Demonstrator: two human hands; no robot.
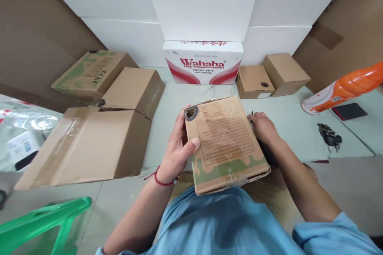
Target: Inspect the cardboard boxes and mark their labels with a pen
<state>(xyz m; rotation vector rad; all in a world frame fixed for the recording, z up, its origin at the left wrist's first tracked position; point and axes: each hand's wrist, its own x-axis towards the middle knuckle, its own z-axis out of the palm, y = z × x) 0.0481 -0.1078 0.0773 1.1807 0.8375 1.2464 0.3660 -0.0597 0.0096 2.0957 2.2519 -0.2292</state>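
A small brown cardboard box [225, 143] with a printed text panel, green patches and a round hole at one corner rests tilted against my lap. My left hand [178, 147] grips its left edge, thumb across the top face, a red string round the wrist. My right hand [263, 126] is curled at the box's right side over a dark object that I cannot make out.
Several cardboard boxes lie on the pale floor: a large one [89, 147] at left, two behind it, two small ones [271, 75] at back right. A red-and-white Wahaha carton [203, 63] stands against white foam blocks. An orange bottle [344, 87], a dark phone [349, 111], keys [329, 137] and a green stool [42, 221] lie around.
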